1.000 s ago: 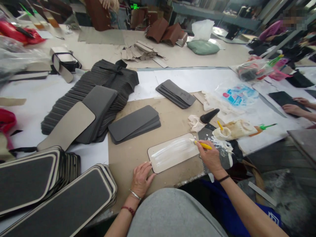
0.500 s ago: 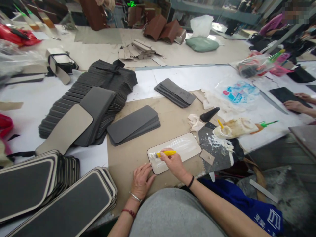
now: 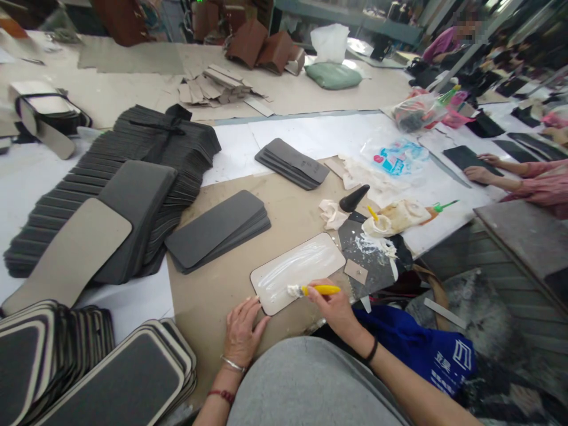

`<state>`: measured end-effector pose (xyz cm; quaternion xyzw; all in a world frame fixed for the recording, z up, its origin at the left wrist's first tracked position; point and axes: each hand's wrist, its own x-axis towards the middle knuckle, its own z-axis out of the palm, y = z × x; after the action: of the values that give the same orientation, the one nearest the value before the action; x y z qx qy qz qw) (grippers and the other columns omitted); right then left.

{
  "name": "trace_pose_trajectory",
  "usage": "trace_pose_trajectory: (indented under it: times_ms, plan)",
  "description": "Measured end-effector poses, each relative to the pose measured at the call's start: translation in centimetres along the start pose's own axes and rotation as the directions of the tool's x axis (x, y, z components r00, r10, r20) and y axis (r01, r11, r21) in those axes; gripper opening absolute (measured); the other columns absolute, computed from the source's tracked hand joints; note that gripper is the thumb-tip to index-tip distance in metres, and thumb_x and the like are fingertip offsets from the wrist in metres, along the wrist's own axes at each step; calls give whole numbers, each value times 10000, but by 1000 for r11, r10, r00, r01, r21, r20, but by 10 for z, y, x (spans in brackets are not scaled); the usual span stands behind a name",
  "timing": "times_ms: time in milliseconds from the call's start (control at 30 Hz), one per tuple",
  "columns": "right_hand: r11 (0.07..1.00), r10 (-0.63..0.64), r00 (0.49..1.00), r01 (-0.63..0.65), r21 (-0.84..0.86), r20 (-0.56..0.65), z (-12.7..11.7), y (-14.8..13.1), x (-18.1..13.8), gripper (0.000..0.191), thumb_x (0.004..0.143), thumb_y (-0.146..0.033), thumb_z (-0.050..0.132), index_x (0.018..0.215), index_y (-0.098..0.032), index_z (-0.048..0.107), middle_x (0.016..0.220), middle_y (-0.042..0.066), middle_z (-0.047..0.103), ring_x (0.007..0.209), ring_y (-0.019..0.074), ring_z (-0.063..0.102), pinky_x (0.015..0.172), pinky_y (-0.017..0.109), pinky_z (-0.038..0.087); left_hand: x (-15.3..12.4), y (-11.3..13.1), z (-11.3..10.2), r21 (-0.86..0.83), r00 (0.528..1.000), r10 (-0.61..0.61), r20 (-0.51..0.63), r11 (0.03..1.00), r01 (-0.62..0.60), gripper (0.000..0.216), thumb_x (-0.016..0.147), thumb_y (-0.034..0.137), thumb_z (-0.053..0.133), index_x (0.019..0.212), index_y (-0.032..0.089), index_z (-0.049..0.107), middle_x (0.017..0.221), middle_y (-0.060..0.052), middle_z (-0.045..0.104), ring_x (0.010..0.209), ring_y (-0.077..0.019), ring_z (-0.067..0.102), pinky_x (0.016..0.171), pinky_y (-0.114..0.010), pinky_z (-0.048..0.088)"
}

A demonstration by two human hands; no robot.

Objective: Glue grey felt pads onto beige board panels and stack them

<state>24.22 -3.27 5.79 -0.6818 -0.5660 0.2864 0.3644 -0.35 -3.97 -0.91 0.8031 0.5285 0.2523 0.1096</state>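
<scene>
A: Starting far left, bordered panels (image 3: 119, 370) in piles, and behind them a long row of dark panels (image 3: 84, 177)!

B: Next, a small dark stack (image 3: 217, 228), and here's the left hand (image 3: 242, 331): fingers loose and spread, nothing in their grasp, tips at the near left corner of the pale panel (image 3: 306, 263).

A: That panel's the one to watch, flat on the brown sheet (image 3: 213, 299), streaked with wet-looking white along its length.

B: And there's the brush (image 3: 325, 290), white-laden bristles at the panel's near side, handle pinched in the fingers of the right hand (image 3: 335, 307).

A: Which step, then? I'd call it the spreading, well along by the look of it, though the streaks seem uneven.

B: Agreed! The next stroke calls, I'd judge, for light, even pressure along the near edge, left fingertips steadying the corner but clear of the wet.

A: Further right, a white-spattered dark sheet (image 3: 361, 275), then a crusted container (image 3: 403, 212) with a yellow handle (image 3: 372, 213) poking out.

B: And far right, a co-worker's hands (image 3: 477, 174) on a dark board (image 3: 461, 160), well apart.
</scene>
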Motion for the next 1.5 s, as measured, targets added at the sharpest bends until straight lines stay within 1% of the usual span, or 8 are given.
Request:
trace_pose_trajectory:
  times_ms: [100, 333, 533, 667, 967, 1200, 1300, 1500]
  plan:
    - [997, 50, 996, -54, -53, -72, -5, 15, 0, 300, 805, -441, 483, 817, -180, 631, 811, 75, 668, 737, 195, 622, 667, 318, 492, 0, -1, 1, 5, 1000, 6, -7, 1000, -6, 227, 776, 335, 567, 970, 226, 614, 1050, -62, 658, 991, -237, 567, 828, -387, 396]
    - [955, 34, 932, -137, -264, -361, -82, 51, 43, 361, 772, -509, 488, 798, -178, 629, 837, 91, 664, 772, 219, 616, 730, 362, 468, 2, 1, -1, 23, 999, 37, -28, 999, -37, 211, 766, 309, 585, 956, 219, 606, 1045, -46, 662, 984, -227, 571, 824, -378, 402]
    - [982, 74, 997, -77, 172, 25, 7, -18, 17, 269, 795, -427, 513, 819, -178, 613, 813, 74, 643, 692, 181, 620, 622, 302, 511, 1, 3, -1, 16, 1000, 11, -5, 1000, -10, 221, 764, 287, 585, 972, 215, 607, 1068, -55, 651, 1007, -223, 562, 840, -372, 403]
    - [977, -65, 979, 23, 211, 195, 48, -39, 10, 199, 806, -363, 513, 789, -200, 625, 801, 45, 642, 744, 163, 611, 677, 285, 503, 0, 2, 0, 31, 1000, 15, 4, 999, -15, 258, 769, 300, 582, 1013, 217, 597, 1068, -54, 651, 1014, -220, 560, 848, -364, 399]
    - [947, 46, 938, -150, -283, -342, -73, 51, 80, 382, 779, -506, 458, 819, -157, 609, 781, 98, 649, 769, 228, 596, 720, 366, 450, 4, 3, -4, 31, 1000, 29, -1, 999, -29, 222, 770, 284, 581, 977, 209, 614, 1058, -64, 656, 1007, -224, 566, 839, -365, 409]
    - [947, -140, 985, 104, -303, -99, -50, -3, 113, 359, 835, -469, 372, 780, -171, 565, 799, 83, 614, 781, 199, 560, 748, 334, 417, 12, 17, -15, -80, 992, -107, -71, 992, 101, 149, 788, 264, 552, 916, 220, 614, 1010, -55, 651, 961, -188, 580, 816, -345, 476]
    - [967, -119, 989, 136, -216, 92, -10, -35, 148, 353, 870, -416, 301, 793, -165, 536, 755, 78, 615, 702, 179, 564, 677, 301, 424, 33, 8, -15, -125, 910, -328, -252, 944, 305, 190, 809, 306, 515, 951, 203, 589, 983, -72, 629, 920, -179, 589, 798, -333, 496]
    - [874, -129, 948, 248, -419, 292, 72, -75, 231, 305, 877, -359, 361, 890, -142, 575, 876, 107, 612, 834, 188, 563, 722, 275, 396, 110, -48, -35, -119, 524, -645, -557, 686, 718, 519, 751, 432, 554, 1135, 89, 492, 1134, -194, 525, 1114, -298, 463, 924, -469, 397]
